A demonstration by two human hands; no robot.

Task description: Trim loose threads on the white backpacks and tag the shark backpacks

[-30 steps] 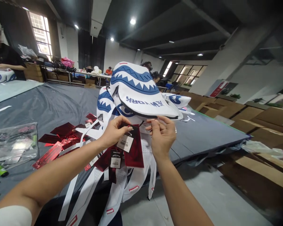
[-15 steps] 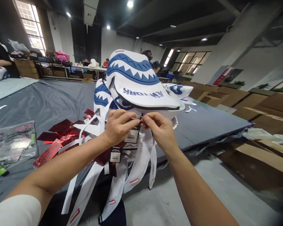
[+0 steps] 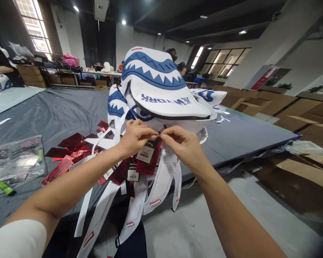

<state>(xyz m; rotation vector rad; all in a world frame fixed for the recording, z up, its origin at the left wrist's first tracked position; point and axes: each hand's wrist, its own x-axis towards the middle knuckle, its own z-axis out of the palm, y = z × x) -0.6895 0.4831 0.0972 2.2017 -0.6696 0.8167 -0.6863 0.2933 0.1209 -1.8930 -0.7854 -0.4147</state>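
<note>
White backpacks (image 3: 174,104) with blue wave and tooth patterns lie stacked at the table edge, the top one's flap reading NEW YORK. Just under that flap, my left hand (image 3: 138,138) pinches the top of a red and black hang tag (image 3: 150,157) with a white barcode label. Close beside it, fingertips almost touching, my right hand (image 3: 177,141) is pinched at the tag's upper end, on a cord too small to make out clearly. A second tag (image 3: 132,173) hangs lower down, among white straps (image 3: 161,182).
Red foil tags (image 3: 72,147) are spread on the grey-covered table (image 3: 75,104). A clear plastic bag (image 3: 16,161) and a green item (image 3: 6,188) lie at left. Cardboard boxes (image 3: 307,179) stand at right; people are in the background.
The hang tag between my hands has turned more into view, showing its red part. My hands stay together under the flap, and the camera view has shifted slightly.
</note>
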